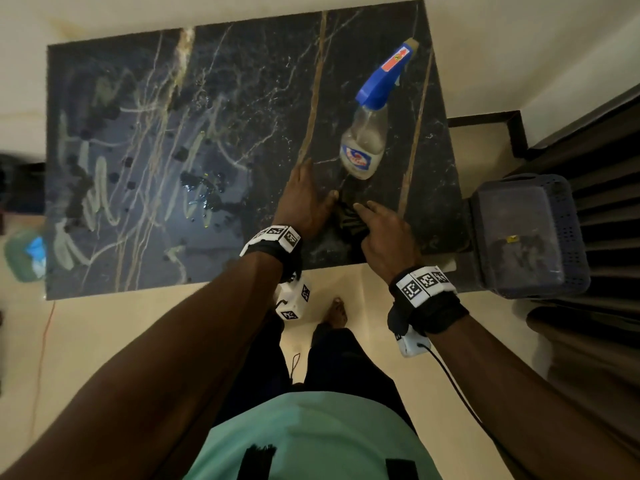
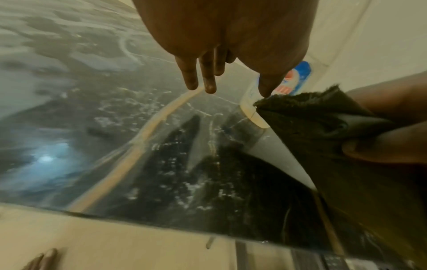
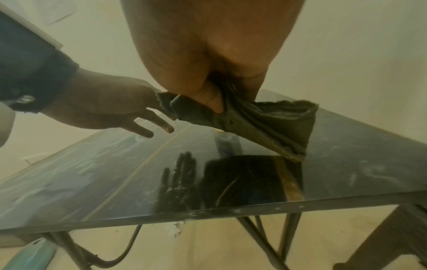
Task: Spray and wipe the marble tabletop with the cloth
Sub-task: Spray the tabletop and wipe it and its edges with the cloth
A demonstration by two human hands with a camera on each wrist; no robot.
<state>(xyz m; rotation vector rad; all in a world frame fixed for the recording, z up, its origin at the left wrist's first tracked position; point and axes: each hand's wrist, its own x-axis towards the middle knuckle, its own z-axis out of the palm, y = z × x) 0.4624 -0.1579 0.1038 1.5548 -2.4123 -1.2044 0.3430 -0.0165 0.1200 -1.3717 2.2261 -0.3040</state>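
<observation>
The dark marble tabletop (image 1: 242, 109) carries droplets and pale wipe streaks on its left half. A clear spray bottle (image 1: 365, 136) with a blue trigger head stands near the right end. Just in front of it my right hand (image 1: 374, 220) pinches a dark cloth (image 1: 349, 220) a little above the table's near edge. The cloth (image 3: 265, 117) hangs bunched from thumb and fingers. My left hand (image 1: 315, 188) hovers beside it with straight fingers (image 2: 191, 76), and its thumb tip touches the cloth's corner (image 2: 265, 102).
A blue perforated plastic basket (image 1: 530, 233) sits right of the table, against dark slatted furniture. A green and blue object (image 1: 24, 254) lies on the floor at the left. Metal table legs (image 3: 286, 237) show under the near edge, with my feet close by.
</observation>
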